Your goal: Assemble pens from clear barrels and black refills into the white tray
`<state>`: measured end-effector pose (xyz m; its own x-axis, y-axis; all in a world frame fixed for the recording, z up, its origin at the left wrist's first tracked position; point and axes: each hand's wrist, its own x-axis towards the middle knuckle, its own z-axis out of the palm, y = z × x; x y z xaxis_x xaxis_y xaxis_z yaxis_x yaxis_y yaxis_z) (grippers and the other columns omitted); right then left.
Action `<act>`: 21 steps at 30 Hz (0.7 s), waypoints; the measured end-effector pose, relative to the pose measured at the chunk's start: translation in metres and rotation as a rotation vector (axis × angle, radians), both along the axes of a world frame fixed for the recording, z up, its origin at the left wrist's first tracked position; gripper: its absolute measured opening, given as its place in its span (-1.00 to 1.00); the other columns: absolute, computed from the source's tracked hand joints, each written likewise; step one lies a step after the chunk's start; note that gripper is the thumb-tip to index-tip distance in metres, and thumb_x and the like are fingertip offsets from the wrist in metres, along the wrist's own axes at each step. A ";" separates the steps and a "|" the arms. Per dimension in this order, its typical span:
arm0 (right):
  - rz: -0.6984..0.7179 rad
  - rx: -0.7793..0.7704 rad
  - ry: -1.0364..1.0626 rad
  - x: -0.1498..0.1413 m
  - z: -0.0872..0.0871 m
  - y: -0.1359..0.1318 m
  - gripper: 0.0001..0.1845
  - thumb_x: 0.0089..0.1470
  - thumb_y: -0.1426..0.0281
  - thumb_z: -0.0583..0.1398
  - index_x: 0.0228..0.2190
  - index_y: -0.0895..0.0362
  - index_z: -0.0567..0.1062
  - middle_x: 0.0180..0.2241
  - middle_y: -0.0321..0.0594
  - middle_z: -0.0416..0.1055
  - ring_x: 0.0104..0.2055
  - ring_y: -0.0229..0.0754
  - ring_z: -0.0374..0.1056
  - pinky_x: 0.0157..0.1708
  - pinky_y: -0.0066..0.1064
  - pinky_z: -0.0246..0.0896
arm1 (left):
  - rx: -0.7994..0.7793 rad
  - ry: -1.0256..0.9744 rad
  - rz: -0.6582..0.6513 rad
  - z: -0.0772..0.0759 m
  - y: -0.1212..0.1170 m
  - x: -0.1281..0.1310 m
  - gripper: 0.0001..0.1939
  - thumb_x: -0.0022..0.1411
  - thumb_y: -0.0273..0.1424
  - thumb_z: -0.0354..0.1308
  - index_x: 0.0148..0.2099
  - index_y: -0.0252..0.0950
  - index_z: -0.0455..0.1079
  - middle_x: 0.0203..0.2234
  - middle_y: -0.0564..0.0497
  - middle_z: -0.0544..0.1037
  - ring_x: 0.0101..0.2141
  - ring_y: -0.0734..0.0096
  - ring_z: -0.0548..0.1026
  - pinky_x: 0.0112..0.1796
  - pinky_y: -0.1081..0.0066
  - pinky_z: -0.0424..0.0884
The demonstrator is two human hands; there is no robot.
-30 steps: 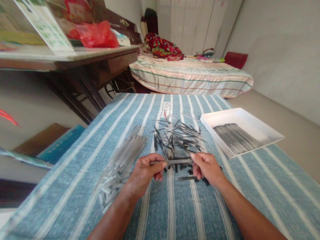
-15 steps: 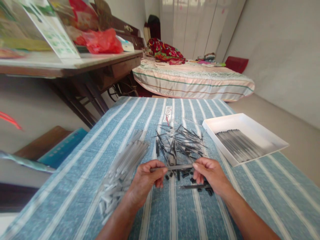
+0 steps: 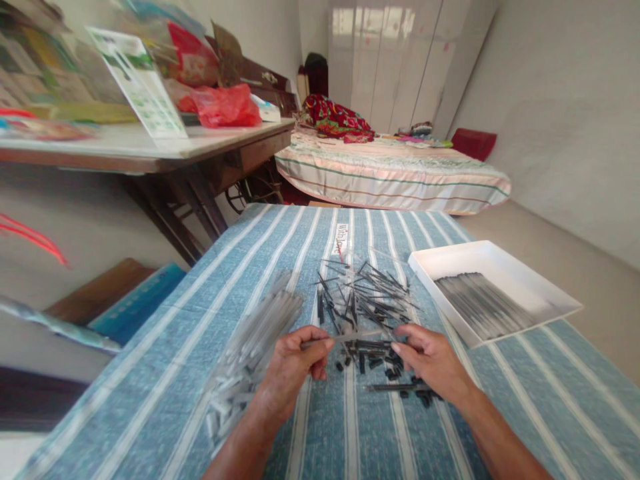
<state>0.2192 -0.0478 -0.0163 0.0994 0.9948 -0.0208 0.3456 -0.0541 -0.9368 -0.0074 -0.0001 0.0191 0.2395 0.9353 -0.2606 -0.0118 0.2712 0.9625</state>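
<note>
Blue-and-white striped cloth (image 3: 170, 407) is spread over the table, and "With love" can be read on a printed patch (image 3: 341, 239) near its far edge. Pale characters are borne by a blue box (image 3: 143, 303) at the lower left, but they cannot be made out. By the right side of the table, an open white box (image 3: 535, 287) is partly filled with a row of grey pens (image 3: 480, 303). Above the table's middle, a slim grey tube (image 3: 355, 337) is pinched between thumb and forefinger by the left hand (image 3: 300, 360). Its other end is neared by the fingertips of the right hand (image 3: 425, 357); whether anything is gripped there cannot be told. Thin black refills (image 3: 375, 290) are scattered beyond the hands, and grey barrels (image 3: 275, 313) are heaped to the left.
</note>
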 end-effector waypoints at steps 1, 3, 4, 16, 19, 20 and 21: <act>-0.012 0.032 -0.033 -0.001 0.001 0.000 -0.72 -0.04 0.22 0.18 -0.30 0.12 0.45 -0.72 -0.41 0.25 -0.68 -0.30 0.18 -0.65 -0.47 0.08 | 0.002 0.002 -0.002 0.000 0.000 0.000 -0.83 -0.05 -0.34 0.22 -0.52 -0.33 0.35 -0.82 0.18 0.28 -0.74 0.59 0.23 -0.64 0.55 0.18; -0.012 0.077 -0.094 -0.005 0.003 0.001 -0.71 -0.01 0.22 0.17 -0.26 0.12 0.46 -0.71 -0.40 0.26 -0.66 -0.28 0.19 -0.62 -0.46 0.10 | -0.008 0.003 -0.021 -0.001 -0.001 -0.001 -0.83 -0.05 -0.34 0.22 -0.53 -0.33 0.35 -0.83 0.18 0.29 -0.75 0.60 0.22 -0.65 0.56 0.17; 0.001 0.092 -0.123 -0.006 0.005 0.002 -0.73 0.00 0.23 0.16 -0.26 0.11 0.46 -0.70 -0.38 0.28 -0.65 -0.28 0.19 -0.61 -0.46 0.10 | -0.018 0.003 -0.033 -0.002 -0.001 -0.001 -0.83 -0.05 -0.34 0.22 -0.52 -0.33 0.35 -0.83 0.18 0.29 -0.75 0.60 0.22 -0.65 0.56 0.17; 0.091 -0.013 -0.031 -0.004 0.002 0.004 -0.76 0.03 0.25 0.13 -0.52 0.14 0.42 -0.66 -0.32 0.37 -0.67 -0.32 0.23 -0.63 -0.50 0.15 | -0.034 -0.004 -0.045 -0.005 0.000 -0.005 -0.84 -0.04 -0.36 0.21 -0.51 -0.33 0.33 -0.84 0.18 0.30 -0.77 0.60 0.22 -0.66 0.55 0.17; 0.069 -0.015 -0.007 -0.001 -0.001 0.005 -0.77 0.03 0.24 0.14 -0.49 0.15 0.42 -0.66 -0.32 0.37 -0.67 -0.32 0.23 -0.63 -0.50 0.14 | -0.022 -0.009 -0.033 -0.005 0.002 -0.007 -0.84 -0.04 -0.36 0.21 -0.51 -0.34 0.33 -0.82 0.18 0.30 -0.75 0.61 0.22 -0.64 0.55 0.19; 0.066 -0.016 0.001 -0.001 -0.002 0.005 -0.76 0.02 0.23 0.14 -0.48 0.15 0.42 -0.66 -0.32 0.36 -0.67 -0.33 0.23 -0.63 -0.51 0.14 | -0.025 -0.007 -0.033 -0.006 0.003 -0.008 -0.83 -0.04 -0.35 0.21 -0.51 -0.34 0.34 -0.82 0.18 0.30 -0.75 0.61 0.22 -0.64 0.55 0.20; 0.065 -0.018 0.006 -0.001 -0.003 0.005 -0.76 0.02 0.23 0.14 -0.48 0.15 0.42 -0.67 -0.33 0.36 -0.68 -0.33 0.23 -0.64 -0.51 0.14 | -0.035 -0.003 -0.039 -0.007 0.004 -0.008 -0.83 -0.04 -0.34 0.22 -0.51 -0.34 0.34 -0.82 0.18 0.31 -0.76 0.61 0.21 -0.64 0.54 0.20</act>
<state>0.2187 -0.0425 -0.0188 0.0340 0.9986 -0.0395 0.3430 -0.0488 -0.9381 -0.0158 0.0038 0.0122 0.2768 0.9154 -0.2922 -0.0039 0.3051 0.9523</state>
